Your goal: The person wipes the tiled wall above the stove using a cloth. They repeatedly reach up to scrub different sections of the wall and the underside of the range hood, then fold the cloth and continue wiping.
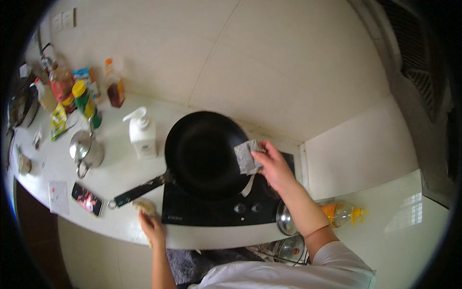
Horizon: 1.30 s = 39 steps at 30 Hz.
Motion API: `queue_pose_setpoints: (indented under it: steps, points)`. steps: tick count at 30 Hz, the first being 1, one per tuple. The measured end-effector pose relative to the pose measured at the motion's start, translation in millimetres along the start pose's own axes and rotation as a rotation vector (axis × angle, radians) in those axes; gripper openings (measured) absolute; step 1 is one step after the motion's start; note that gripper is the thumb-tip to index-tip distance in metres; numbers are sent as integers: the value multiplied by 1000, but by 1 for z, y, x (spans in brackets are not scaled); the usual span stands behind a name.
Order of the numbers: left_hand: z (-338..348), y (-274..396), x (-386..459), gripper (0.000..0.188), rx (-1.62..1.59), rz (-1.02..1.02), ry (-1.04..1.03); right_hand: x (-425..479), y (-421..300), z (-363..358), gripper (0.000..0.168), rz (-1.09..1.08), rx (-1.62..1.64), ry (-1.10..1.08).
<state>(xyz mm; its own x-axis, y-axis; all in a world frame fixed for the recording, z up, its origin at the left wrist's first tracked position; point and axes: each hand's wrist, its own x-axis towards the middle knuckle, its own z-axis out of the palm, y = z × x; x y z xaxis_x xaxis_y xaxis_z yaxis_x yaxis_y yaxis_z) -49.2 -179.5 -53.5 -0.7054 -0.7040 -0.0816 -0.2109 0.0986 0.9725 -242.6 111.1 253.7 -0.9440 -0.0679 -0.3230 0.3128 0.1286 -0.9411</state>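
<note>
My right hand [272, 164] grips a grey scouring pad [247, 157] over the right rim of a black frying pan [205, 155]. The pan rests on a black glass cooktop [223, 213], its black handle pointing to the lower left. Near the counter's front edge, below that handle, my left hand [152, 225] has its fingers on a pale, yellowish cloth or sponge [145, 206]; its exact kind is unclear. A strip of something pale [248, 186] shows beneath the pad, by the pan's lower right rim.
Left of the pan stand a white pump bottle [143, 135], a steel pot [86, 150] and a lit phone [87, 198]. Sauce bottles [115, 90] line the back left. A glass lid [287, 218] and an oil bottle [339, 215] lie near my right forearm.
</note>
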Motion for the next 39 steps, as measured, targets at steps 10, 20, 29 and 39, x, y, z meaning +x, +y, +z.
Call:
queue_pose_setpoints:
  steps: [10, 20, 29, 39]
  points:
    - [11, 14, 1, 39, 544, 314, -51, 114, -237, -49, 41, -1004, -534, 546]
    - [9, 34, -3, 30, 502, 340, -33, 181, -367, -83, 18, -1616, -809, 1084]
    - [-3, 80, 0, 41, 601, 64, -220, 197, -355, -96, 30, -1594, -1056, 1369]
    - [-3, 80, -1, 36, 626, 92, -223, 219, -390, -41, 22, -1689, -909, 1000]
